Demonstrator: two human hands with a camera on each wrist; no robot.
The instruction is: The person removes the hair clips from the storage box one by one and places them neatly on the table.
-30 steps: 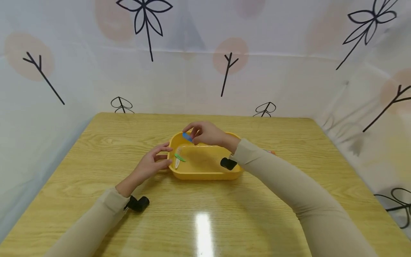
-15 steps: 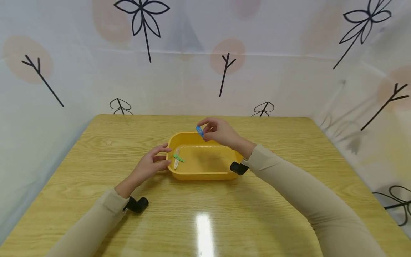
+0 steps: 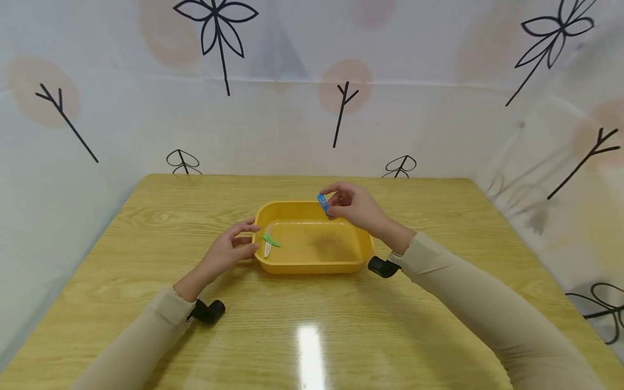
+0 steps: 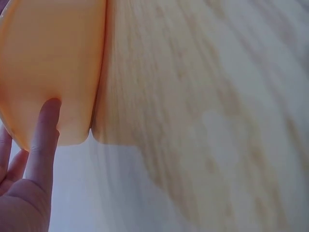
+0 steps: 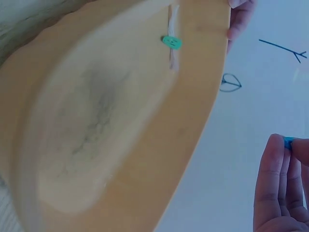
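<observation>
Over the back wall of a shallow yellow tray (image 3: 317,267), my right hand (image 3: 358,208) pinches a small blue hair clip (image 3: 323,203) between thumb and fingertips. In the right wrist view only a sliver of the blue clip (image 5: 288,142) shows between the fingers. My left hand (image 3: 229,242) holds the tray's left end, with its fingertips at the rim. The left wrist view shows one finger (image 4: 44,140) against the tray's outer wall. Inside the tray at the left end lie a green clip (image 3: 271,240) and a pale clip (image 3: 267,249), the green one crossing over the pale one.
The tray stands on a wood-grain table (image 3: 185,216). A white cloth (image 3: 287,124) printed with black plant drawings hangs behind the table and along its sides. Each wrist carries a small black camera, such as the left one (image 3: 209,312).
My right hand has moved to the right with the blue clip, from the tray's left part to over its back wall right of the middle. My left hand has stayed at the tray's left end.
</observation>
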